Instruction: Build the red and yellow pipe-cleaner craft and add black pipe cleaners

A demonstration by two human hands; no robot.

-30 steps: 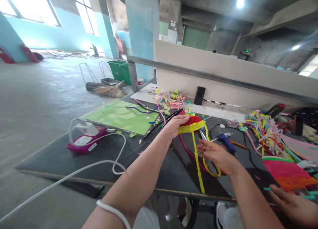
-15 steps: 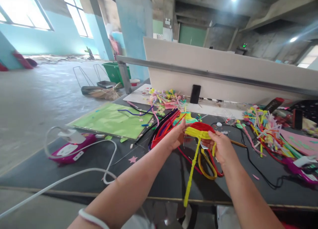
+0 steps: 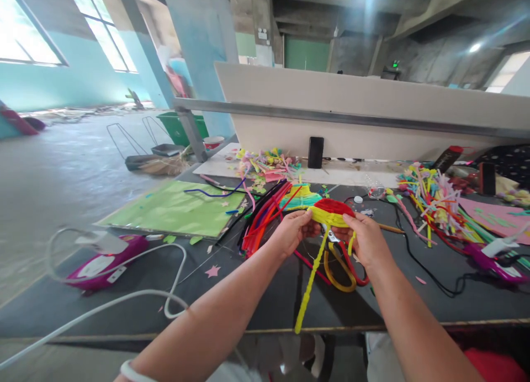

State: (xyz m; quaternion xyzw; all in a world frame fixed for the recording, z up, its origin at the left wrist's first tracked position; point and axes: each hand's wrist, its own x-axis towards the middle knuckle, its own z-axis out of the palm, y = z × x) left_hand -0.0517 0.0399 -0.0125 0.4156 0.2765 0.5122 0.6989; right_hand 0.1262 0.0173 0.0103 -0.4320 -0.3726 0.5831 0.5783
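Observation:
Between both hands is a red and yellow piece of pipe cleaners [image 3: 331, 217], with one yellow pipe cleaner tail [image 3: 310, 285] hanging toward the table edge. The left end is pinched between the thumb and fingers of my left hand [image 3: 293, 232]. My right hand [image 3: 366, 241] grips the right end, its fingers partly hidden behind it. Beneath lie a mustard loop [image 3: 340, 287] and a red one, resembling scissors handles. Just behind the held piece is a teal and yellow pipe cleaner shape [image 3: 301, 196]. A bundle of red, purple and black pipe cleaners [image 3: 261, 222] lies left of it.
Green sheets [image 3: 174, 208] lie at the left, near a magenta power strip [image 3: 105, 263] with a white cable. Pipe cleaner scraps [image 3: 433, 197] are heaped at the right. A phone [image 3: 315, 152] leans against the white panel [image 3: 364, 89] behind the table.
My left thumb has come down from pointing up and now presses on the piece's left end. The view has swung slightly right. My right hand keeps its grip.

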